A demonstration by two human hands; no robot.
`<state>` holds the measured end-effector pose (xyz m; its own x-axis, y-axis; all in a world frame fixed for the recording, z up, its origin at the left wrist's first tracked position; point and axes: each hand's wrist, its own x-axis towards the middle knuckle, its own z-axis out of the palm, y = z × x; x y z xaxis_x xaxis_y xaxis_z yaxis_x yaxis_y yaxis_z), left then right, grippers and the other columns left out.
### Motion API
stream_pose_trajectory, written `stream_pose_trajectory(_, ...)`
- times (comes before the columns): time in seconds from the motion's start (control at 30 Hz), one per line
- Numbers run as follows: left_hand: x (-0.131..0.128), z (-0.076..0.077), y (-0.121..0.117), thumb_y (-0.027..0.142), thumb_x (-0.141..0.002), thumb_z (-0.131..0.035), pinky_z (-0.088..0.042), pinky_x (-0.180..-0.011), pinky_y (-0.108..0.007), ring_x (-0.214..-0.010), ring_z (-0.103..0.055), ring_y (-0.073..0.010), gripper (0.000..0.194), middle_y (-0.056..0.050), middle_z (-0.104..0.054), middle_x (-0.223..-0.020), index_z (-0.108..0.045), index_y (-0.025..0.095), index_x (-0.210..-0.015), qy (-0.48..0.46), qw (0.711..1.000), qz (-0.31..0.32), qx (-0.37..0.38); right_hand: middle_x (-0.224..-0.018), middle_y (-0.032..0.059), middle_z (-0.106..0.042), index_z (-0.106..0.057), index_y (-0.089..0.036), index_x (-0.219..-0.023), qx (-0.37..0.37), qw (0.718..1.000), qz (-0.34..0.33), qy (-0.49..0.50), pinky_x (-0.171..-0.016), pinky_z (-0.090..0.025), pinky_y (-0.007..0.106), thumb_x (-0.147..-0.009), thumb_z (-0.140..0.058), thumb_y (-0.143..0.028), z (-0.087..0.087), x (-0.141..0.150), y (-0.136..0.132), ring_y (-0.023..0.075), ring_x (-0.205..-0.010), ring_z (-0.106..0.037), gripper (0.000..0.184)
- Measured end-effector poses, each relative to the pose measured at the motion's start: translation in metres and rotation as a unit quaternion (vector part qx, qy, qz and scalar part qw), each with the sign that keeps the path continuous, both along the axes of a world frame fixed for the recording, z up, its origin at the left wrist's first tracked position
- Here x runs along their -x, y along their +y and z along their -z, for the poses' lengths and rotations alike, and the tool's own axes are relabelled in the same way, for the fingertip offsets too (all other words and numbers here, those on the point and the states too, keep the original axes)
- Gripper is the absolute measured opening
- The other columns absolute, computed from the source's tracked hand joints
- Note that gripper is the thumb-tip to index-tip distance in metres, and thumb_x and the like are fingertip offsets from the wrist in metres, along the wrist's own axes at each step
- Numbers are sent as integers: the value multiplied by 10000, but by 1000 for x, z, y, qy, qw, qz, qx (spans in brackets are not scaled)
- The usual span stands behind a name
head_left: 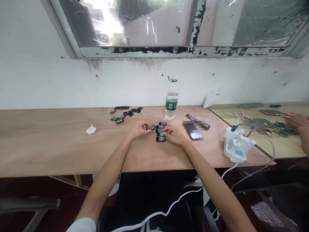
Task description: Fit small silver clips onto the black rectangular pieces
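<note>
On the plywood table (60, 145) my left hand (139, 129) pinches a small black rounded device (152, 127) between its fingertips. My right hand (174, 135) rests its fingers against the side of a short stack of similar glossy-faced devices (159, 132), lying close together just ahead of it. Whether those fingers grip one cannot be seen. Farther back, more of these devices (126, 113) lie scattered beside several tiny silvery pieces (139, 113).
A water bottle (171, 102), a chocolate bar (191, 117), a blurred phone (193, 131) and a corded white charging unit (235, 145) stand right; a tissue (91, 130) lies left. At the adjoining table, a co-worker's hand (295, 120) reaches near green circuit boards (277, 127).
</note>
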<state>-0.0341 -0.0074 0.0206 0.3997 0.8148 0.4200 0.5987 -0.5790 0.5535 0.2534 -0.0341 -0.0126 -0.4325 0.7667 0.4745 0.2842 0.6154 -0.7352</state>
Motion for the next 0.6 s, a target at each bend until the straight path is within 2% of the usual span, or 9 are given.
stream_pose_trajectory(0.1,-21,3,-6,372,-821,-770,-549,-801,-294,-855,-685,-180,189,-51,-768,-985,-742,203,-901,-1,996,89,-27,-1109,92,-733,-702,-217,-1188,14,999,-3,41,-868,-611,408,-932,-722,-435,6,1,3,210,-889,-701,336)
stream_pose_trajectory(0.17,-32,9,-8,386,-835,-774,-546,-776,-283,-823,-669,-166,206,-43,-755,-972,-730,205,-925,5,993,118,-30,-1208,104,-725,-698,-221,-1180,4,999,-17,45,-952,-607,433,-910,-747,-411,8,0,4,225,-989,-720,333)
stream_pose_trajectory(0.23,-39,16,-7,390,-824,-792,-546,-768,-285,-803,-658,-166,222,-39,-749,-946,-719,207,-926,11,991,127,-36,-1252,106,-725,-715,-220,-1117,-7,999,-32,26,-1002,-595,441,-887,-774,-399,9,0,3,246,-1072,-723,297)
stream_pose_trajectory(0.33,-43,23,-6,381,-817,-799,-555,-783,-300,-847,-674,-189,207,-56,-760,-966,-718,211,-905,13,991,127,-37,-1147,92,-771,-744,-217,-1089,8,1000,-27,-3,-968,-609,429,-859,-804,-395,8,0,2,257,-1030,-739,298)
stream_pose_trajectory(0.43,-41,22,-8,397,-833,-787,-572,-809,-312,-914,-700,-211,210,-79,-779,-1023,-745,215,-927,5,990,139,-24,-1096,81,-799,-776,-219,-1108,24,1000,-12,-15,-938,-623,424,-851,-811,-392,7,0,2,258,-979,-751,311)
stream_pose_trajectory(0.53,-38,18,-10,389,-854,-773,-588,-859,-322,-952,-730,-218,248,-95,-797,-1085,-787,209,-1024,-12,987,155,-30,-1127,86,-811,-803,-222,-1112,21,1000,-4,-7,-963,-625,433,-850,-816,-383,6,-1,1,270,-1019,-759,309)
stream_pose_trajectory(0.6,-35,19,-9,358,-867,-759,-597,-899,-332,-979,-751,-227,222,-102,-808,-1100,-811,209,-1022,-22,986,162,-40,-1149,94,-813,-814,-218,-1113,18,1000,0,2,-977,-627,434,-845,-824,-374,4,-2,0,277,-1042,-765,310)
